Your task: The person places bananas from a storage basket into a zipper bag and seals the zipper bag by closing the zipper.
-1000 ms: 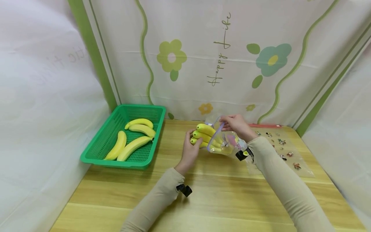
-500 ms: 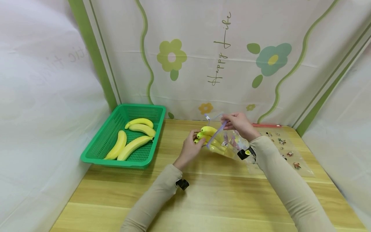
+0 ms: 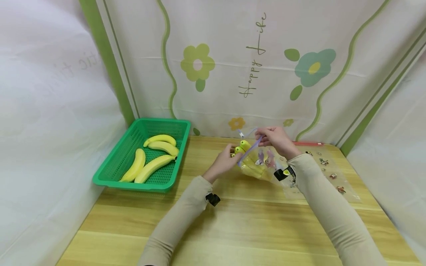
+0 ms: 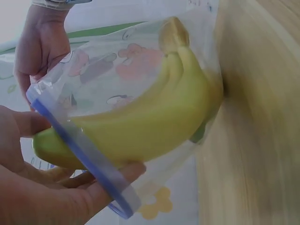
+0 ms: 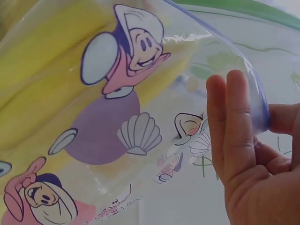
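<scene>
A bunch of yellow bananas point(image 4: 140, 126) lies mostly inside a clear zip bag point(image 5: 101, 133) printed with cartoon shell figures. Only the rounded tips point(image 3: 239, 150) stick out of the bag's mouth. My left hand point(image 3: 226, 161) grips the bunch at those tips, with some fingers inside the purple zip edge point(image 4: 77, 147). The stem end points down toward the bag's bottom in the left wrist view. My right hand point(image 3: 277, 140) pinches the upper side of the mouth between thumb and fingers, holding it apart. The white zip slider point(image 3: 242, 135) hangs at the far corner.
On the left, a green basket point(image 3: 133, 186) holds several loose bananas point(image 3: 154, 168). A flat clear bag point(image 3: 346, 181) with small printed figures and a red zip strip point(image 3: 309, 143) lies at the right on the wooden table point(image 3: 253, 229). A printed curtain point(image 3: 226, 111) stands behind.
The banana bunch has slid rightward, deeper into the zip bag, pushed by my left hand. My right hand has shifted slightly up and right, still holding the mouth.
</scene>
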`<state>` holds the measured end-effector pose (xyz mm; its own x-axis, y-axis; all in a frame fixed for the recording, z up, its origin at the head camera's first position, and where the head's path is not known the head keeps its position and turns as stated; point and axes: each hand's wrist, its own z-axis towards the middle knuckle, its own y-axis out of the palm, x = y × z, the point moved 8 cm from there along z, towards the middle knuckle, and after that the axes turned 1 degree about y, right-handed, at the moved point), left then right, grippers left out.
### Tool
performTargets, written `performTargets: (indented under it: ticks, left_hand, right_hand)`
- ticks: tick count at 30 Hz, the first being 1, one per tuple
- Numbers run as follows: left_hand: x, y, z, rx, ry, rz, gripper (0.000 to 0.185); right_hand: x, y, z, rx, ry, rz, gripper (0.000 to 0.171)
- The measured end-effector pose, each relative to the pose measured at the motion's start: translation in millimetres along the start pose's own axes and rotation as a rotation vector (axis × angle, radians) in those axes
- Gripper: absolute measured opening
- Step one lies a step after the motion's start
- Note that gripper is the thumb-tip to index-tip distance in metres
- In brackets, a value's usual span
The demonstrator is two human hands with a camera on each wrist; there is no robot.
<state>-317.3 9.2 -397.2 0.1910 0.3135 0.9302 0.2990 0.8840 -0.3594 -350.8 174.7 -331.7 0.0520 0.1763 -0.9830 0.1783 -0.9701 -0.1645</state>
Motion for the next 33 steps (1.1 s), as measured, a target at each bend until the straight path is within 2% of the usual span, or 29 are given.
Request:
performTargets:
  ticks: [6,11,17,22,24,30,33]
  left_hand:
    - [1.4,-0.8,3.0,0.0,0.001,-0.049,0.044]
    - [3.9,3.5,4.1,-0.016,0.02,-0.144,0.041]
    - [2.9,15.6,11.5,-0.102,-0.011,-0.201,0.044]
    - [-0.7,18.4,12.8,-0.217,-0.059,-0.258,0.048]
    - [-2.8,15.9,13.0,-0.233,-0.061,-0.242,0.047]
    - [-5.2,0.8,15.8,-0.141,-0.018,-0.119,0.036]
    - [-2.9,-1.5,16.0,-0.139,-0.007,-0.102,0.034]
  right_hand:
    - [-0.2,-4.9,-0.7,0.021,-0.013,0.023,0.027]
    - [0.1,-4.1,-1.3,0.02,-0.012,0.012,0.03]
    - [-1.2,-3.1,-2.2,0.007,-0.021,0.012,0.037]
    - [-0.5,-7.9,-3.5,0.012,0.0,0.036,0.029]
    - [-0.3,-9.4,-3.5,0.012,-0.001,0.044,0.026]
    - [-2.3,-9.4,-5.1,0.005,-0.011,0.069,0.024]
    - [-3.9,-9.1,-4.7,0.011,-0.019,0.074,0.024]
